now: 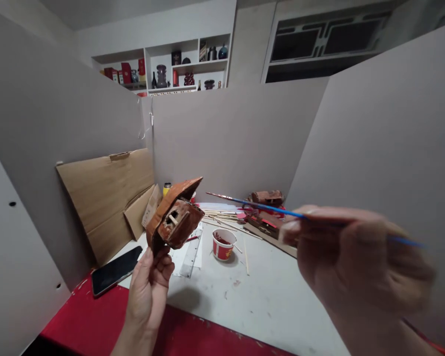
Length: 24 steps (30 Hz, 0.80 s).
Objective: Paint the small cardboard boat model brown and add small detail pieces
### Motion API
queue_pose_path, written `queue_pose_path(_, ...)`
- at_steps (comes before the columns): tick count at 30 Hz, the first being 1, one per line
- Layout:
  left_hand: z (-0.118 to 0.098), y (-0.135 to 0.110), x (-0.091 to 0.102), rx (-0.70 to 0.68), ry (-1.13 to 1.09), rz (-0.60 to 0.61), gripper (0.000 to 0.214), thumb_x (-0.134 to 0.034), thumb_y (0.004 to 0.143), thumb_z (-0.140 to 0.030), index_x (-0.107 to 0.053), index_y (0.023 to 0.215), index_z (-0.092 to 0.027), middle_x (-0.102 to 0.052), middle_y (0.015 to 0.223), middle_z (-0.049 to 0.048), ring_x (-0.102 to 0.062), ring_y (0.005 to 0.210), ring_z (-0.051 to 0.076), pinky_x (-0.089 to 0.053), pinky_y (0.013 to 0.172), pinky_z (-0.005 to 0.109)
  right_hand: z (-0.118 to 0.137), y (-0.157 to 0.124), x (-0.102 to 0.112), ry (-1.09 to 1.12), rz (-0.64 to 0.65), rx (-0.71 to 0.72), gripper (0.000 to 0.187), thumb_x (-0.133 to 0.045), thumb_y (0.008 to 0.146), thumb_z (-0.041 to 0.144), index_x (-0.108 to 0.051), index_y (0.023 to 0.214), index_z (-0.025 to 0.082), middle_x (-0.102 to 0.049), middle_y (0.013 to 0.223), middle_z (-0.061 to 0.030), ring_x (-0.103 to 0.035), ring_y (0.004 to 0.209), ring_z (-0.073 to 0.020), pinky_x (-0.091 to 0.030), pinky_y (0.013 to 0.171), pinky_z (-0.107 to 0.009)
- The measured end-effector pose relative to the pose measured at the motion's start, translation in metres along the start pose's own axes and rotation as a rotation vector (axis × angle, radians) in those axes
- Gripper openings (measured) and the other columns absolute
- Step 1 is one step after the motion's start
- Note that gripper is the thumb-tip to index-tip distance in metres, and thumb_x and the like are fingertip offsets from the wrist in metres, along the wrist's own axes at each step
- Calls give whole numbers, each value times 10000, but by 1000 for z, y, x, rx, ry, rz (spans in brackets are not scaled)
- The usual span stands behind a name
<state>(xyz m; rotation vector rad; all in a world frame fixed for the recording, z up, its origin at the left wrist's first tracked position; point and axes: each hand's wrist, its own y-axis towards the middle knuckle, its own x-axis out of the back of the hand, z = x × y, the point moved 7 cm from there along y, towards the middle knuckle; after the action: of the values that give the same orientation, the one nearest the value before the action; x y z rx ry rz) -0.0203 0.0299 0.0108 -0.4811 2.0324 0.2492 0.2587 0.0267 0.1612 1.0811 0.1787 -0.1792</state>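
Observation:
My left hand (148, 289) is closed on the bottom of a small brown-painted model (176, 217), a boxy piece with a slanted roof-like flap, and holds it up above the white table (267, 301). My right hand (356, 264), blurred and close to the camera, pinches a thin blue-handled paintbrush (267, 207). The brush tip points left, toward the model but apart from it. A small paper cup (223, 244) with red-brown paint stands on the table below the brush.
A black phone (115, 270) lies at the left on a red surface (92, 321). Cardboard sheets (107, 193) lean on the left partition. A clear ruler (193, 252), wooden sticks (222, 217) and more brown model parts (267, 210) lie at the back. Grey partitions enclose the table.

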Motion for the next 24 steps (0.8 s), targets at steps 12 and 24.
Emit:
queue_pose_path(12, 27, -6, -1, 124, 220, 108, 250, -868, 683, -256, -741, 847, -117, -728, 783, 49, -656, 621, 123, -594, 598, 227, -42, 35, -30, 164, 258, -220, 292, -633, 911, 477, -685, 750, 240, -622, 550, 29, -579, 458, -93, -444, 424, -225)
queue_pose_path(24, 35, -10, 2, 173, 270, 104, 287, -861, 687, -307, -753, 886, -131, -716, 776, 52, -642, 644, 135, -570, 614, 228, -55, 39, -40, 48, 376, -308, 352, -628, 906, 499, -642, 706, 210, -594, 522, 26, -529, 422, -81, -404, 384, -200)
